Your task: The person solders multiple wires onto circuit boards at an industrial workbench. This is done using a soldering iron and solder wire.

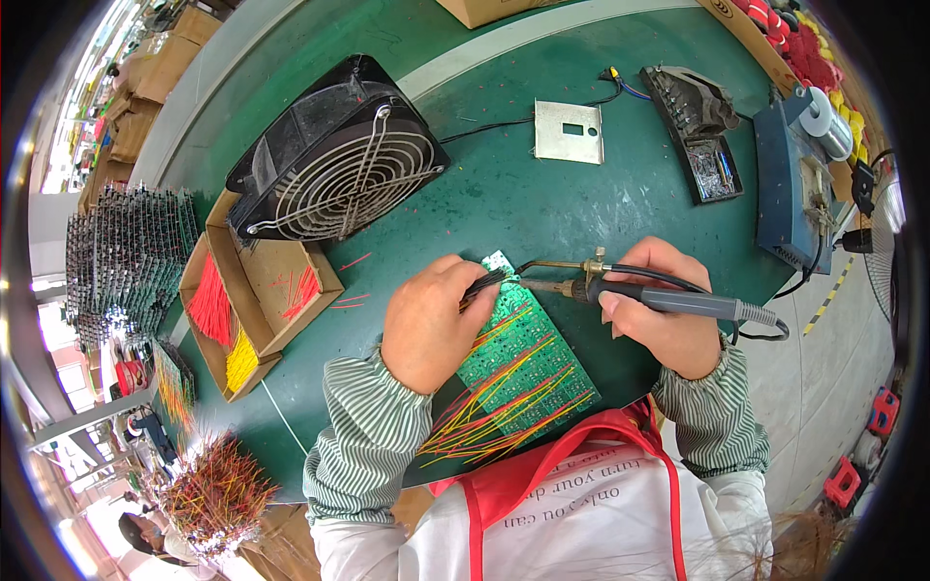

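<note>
A green circuit board panel (564,380) lies on the green table in front of me. Rows of red and yellow wires (465,418) run from it toward my apron. At its far end my left hand (423,324) is closed on a small bunch of black wires (481,286), their ends against the board. My right hand (678,339) grips a soldering iron (651,295) with a brass feed tube (562,264) clamped along it. The iron's tip points left and is close to the black wire ends; whether it touches them is too small to tell.
A black fan (339,165) with a wire guard stands at the far left. Cardboard trays (262,310) hold red and yellow wires. To the right are a blue soldering station (790,194), a solder spool (825,121) and an iron stand (693,102). A metal plate (569,145) lies farther back.
</note>
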Action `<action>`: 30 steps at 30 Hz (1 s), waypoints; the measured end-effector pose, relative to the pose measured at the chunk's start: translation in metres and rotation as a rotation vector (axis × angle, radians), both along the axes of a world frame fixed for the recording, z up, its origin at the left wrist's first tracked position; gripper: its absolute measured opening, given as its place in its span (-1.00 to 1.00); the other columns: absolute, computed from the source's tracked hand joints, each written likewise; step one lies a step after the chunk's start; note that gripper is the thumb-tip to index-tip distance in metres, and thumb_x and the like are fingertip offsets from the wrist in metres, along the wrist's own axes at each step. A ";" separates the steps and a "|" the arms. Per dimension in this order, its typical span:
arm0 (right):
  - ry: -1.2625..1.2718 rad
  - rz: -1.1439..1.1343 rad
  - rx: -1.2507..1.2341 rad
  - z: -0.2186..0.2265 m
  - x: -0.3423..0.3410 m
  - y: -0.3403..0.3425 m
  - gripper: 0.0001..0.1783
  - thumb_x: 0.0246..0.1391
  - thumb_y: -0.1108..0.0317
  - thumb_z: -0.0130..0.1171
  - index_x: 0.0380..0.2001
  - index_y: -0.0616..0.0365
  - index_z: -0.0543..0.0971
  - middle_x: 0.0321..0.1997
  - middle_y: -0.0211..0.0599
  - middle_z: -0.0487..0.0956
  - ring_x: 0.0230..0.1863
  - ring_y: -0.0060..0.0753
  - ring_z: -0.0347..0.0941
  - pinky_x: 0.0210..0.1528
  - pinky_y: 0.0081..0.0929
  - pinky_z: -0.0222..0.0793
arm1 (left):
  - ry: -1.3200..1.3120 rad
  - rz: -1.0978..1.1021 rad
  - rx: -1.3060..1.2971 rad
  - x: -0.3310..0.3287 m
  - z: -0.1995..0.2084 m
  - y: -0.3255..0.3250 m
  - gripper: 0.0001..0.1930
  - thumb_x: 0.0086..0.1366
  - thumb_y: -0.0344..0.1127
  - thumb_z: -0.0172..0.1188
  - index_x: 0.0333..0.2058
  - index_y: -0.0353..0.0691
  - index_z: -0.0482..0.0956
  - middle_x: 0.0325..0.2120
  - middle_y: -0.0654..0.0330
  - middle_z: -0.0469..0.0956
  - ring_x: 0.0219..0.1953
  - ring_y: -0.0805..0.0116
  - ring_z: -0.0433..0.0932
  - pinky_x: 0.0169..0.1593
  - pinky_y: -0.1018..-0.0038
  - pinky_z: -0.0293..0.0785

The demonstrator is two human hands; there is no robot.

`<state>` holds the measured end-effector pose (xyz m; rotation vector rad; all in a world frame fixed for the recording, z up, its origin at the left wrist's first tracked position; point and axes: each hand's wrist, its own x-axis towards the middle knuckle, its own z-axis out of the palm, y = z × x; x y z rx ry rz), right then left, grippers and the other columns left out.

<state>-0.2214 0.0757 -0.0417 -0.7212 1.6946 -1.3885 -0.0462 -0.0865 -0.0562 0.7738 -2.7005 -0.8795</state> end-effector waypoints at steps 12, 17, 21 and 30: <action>0.035 -0.009 -0.006 0.008 -0.002 0.008 -0.78 -0.17 0.43 0.29 -0.44 0.25 0.49 -0.55 -0.44 0.52 -0.50 -0.73 0.36 -0.46 -0.68 0.28 | 0.002 0.002 0.036 0.002 0.003 -0.002 -0.84 0.05 -0.39 0.27 -0.41 -0.35 0.55 -0.52 0.07 0.47 -0.49 0.12 0.49 -0.42 0.35 0.39; 0.062 0.024 0.008 0.009 -0.001 0.020 -0.79 -0.18 0.43 0.29 -0.45 0.25 0.49 -0.56 -0.43 0.53 -0.52 -0.73 0.37 -0.47 -0.68 0.29 | 0.017 0.017 -0.071 0.020 0.020 -0.012 -0.87 0.13 -0.37 0.19 -0.37 -0.28 0.56 -0.46 0.07 0.52 -0.44 0.08 0.52 -0.37 0.29 0.43; 0.091 0.056 -0.051 0.009 0.007 0.026 -0.80 -0.18 0.43 0.29 -0.46 0.24 0.50 -0.57 -0.42 0.54 -0.54 -0.73 0.39 -0.49 -0.68 0.30 | 0.005 0.288 -0.298 0.054 0.043 -0.001 -0.91 0.11 -0.41 0.21 -0.38 -0.26 0.56 -0.50 0.06 0.54 -0.48 0.08 0.54 -0.38 0.30 0.45; 0.173 0.183 -0.162 0.010 0.024 0.027 -0.81 -0.16 0.47 0.30 -0.46 0.23 0.48 -0.61 -0.42 0.54 -0.61 -0.72 0.41 -0.56 -0.67 0.29 | -0.075 0.144 -0.095 0.072 0.020 0.057 -0.88 0.08 -0.39 0.24 -0.36 -0.21 0.55 -0.52 0.08 0.55 -0.47 0.08 0.53 -0.38 0.26 0.45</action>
